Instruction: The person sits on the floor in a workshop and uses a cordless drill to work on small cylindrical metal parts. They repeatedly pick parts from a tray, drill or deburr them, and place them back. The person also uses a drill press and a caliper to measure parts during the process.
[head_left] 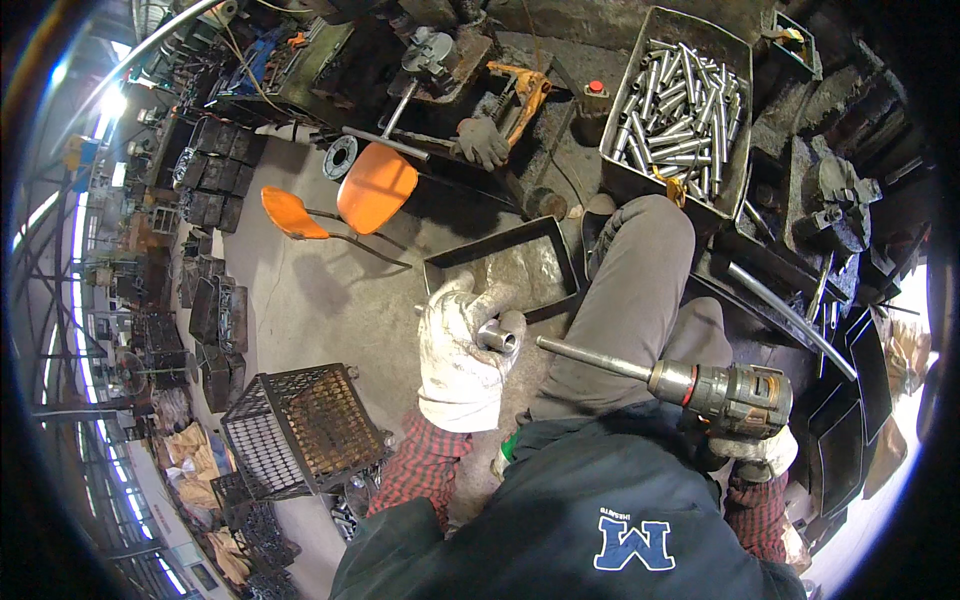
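My left hand (462,355), in a white work glove, is closed round a short metal tube (497,338). The tube's open end faces right, out of the fist. In my gloved right hand (765,455) is a dark cordless drill (738,398), gripped by its handle. A long round metal rod (590,358) sits in the drill's chuck and points left. Its tip stands a little apart from the tube's open end. The right fingers are partly hidden behind the drill body.
A metal bin (652,182) full of tubes stands at the upper right. Beyond my left hand lies a shallow metal tray (500,240). An orange chair (378,188), a black crate (320,430) and a grey glove (482,143) on the bench are further left. Dark machinery (840,205) fills the right.
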